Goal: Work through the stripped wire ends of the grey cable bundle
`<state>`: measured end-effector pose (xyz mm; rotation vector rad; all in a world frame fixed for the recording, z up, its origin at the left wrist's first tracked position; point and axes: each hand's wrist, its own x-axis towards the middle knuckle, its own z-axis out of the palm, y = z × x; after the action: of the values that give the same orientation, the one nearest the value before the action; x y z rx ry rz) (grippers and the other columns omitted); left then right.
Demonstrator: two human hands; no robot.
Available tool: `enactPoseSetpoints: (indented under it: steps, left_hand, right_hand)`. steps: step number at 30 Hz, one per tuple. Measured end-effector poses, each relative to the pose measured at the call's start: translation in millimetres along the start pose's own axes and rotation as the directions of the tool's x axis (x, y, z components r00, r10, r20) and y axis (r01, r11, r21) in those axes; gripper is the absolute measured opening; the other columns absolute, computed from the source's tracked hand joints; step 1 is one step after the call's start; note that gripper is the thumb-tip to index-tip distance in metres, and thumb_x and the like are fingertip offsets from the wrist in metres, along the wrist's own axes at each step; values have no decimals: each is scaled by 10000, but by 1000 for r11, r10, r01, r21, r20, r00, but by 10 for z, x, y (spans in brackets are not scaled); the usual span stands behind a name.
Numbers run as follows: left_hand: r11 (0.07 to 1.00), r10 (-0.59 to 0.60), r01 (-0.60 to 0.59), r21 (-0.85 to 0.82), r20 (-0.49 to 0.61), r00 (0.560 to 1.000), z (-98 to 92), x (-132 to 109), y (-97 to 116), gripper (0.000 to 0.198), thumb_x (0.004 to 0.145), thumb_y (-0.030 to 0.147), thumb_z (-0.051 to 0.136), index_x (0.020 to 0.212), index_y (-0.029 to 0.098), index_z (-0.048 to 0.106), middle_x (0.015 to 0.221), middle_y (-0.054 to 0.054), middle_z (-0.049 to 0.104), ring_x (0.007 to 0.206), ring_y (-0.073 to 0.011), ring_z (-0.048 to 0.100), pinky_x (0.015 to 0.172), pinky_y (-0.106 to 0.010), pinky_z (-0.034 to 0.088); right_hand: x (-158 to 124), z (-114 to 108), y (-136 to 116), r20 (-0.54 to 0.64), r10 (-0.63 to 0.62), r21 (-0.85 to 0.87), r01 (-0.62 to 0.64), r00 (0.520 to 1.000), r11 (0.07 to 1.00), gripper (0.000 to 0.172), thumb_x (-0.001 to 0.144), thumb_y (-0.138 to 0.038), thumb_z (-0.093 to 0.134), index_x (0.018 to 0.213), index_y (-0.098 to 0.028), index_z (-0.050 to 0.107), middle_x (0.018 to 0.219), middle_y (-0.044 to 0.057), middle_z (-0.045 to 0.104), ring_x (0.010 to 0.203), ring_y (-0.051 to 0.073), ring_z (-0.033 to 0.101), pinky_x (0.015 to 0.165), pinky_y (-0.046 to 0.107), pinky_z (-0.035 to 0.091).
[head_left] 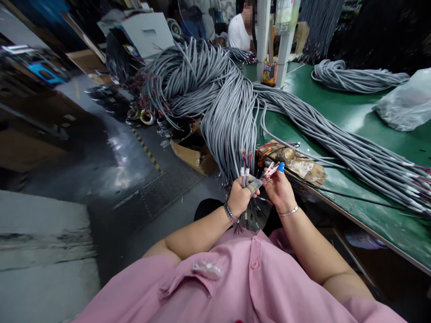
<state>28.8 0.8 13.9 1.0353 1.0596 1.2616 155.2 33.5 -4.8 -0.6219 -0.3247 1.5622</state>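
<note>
Gathered in my left hand (239, 197) are several grey cables (244, 179), with two white-banded ends and their coloured wires standing up above the fist. Grey wrapping covers one of its fingers. Close beside it, the fingers of my right hand (280, 192) are pinched at the thin coloured wires (266, 180) of a cable end. A blue cover (281, 167) sits on one right fingertip. Pale pink-and-white material (271, 169) shows at the right fingers; whether it is a finger wrapping or a separate piece, I cannot tell. More cable ends hang below my hands.
A large heap of grey cables (232, 107) drapes off the bench in front of me. Another bundle (323, 134) runs along the green tabletop (299, 85). A taped wooden block (303, 166) lies near its edge. A cardboard box (195, 154) stands below. A person (238, 32) sits beyond.
</note>
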Motion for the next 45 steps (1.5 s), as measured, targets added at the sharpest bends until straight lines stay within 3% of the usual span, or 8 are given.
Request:
enactPoseSetpoints:
  steps: [7,16,24,29,38,41,45]
  left_hand:
    - [1000,-10,10,3,-3,1000,14,14,-17,275,729,379,724,663,146,596,525,8,582,448,-76,497,446,-195,398]
    - [999,5,-5,-52,-5,1000,-55,-46,-9,268,723,376,732,670,150,598,525,13,583,453,-77,504,453,-196,401]
    - [997,29,-32,-68,-35,999,-48,-80,61,241,730,367,718,683,156,611,532,19,582,466,-77,508,461,-200,407]
    - [998,-7,4,-57,-57,998,18,-60,74,263,711,387,729,683,151,616,537,15,587,468,-76,511,466,-200,412]
    - [999,26,-27,-37,-44,999,-7,-36,-13,252,742,378,718,708,150,616,554,12,591,486,-83,523,481,-203,420]
    - [999,37,-38,-33,-17,999,-68,-57,-40,259,747,387,712,712,154,607,569,7,601,498,-89,533,497,-211,429]
    - [998,47,-47,37,-2,999,-163,-97,-40,285,751,410,703,677,156,596,557,5,601,494,-92,531,511,-218,436]
  right_hand:
    - [15,14,16,-6,-7,-5,7,1000,1000,246,801,-435,699,770,-194,659,728,-9,689,624,110,587,612,253,497]
    - [-70,-26,-33,85,104,1,-104,991,995,389,816,-604,594,800,-217,632,785,10,697,648,129,611,588,253,518]
    - [-65,12,-80,69,78,-72,-73,995,995,220,812,-420,678,846,-205,653,785,2,703,636,115,603,613,244,529]
    - [-50,-4,-29,25,-1,-101,3,1000,995,259,832,-468,626,800,-212,642,822,21,711,638,131,606,596,266,515]
    - [-28,7,-73,75,64,-52,-60,995,997,336,727,-542,725,745,-216,645,833,7,720,646,122,607,615,260,522]
    - [-88,-23,-92,168,138,-139,-115,976,984,406,696,-606,715,784,-213,664,888,31,723,710,147,631,643,285,533]
    - [-239,-75,-50,253,224,-354,-126,941,927,306,680,-398,807,871,-184,699,766,13,687,663,124,603,655,260,503]
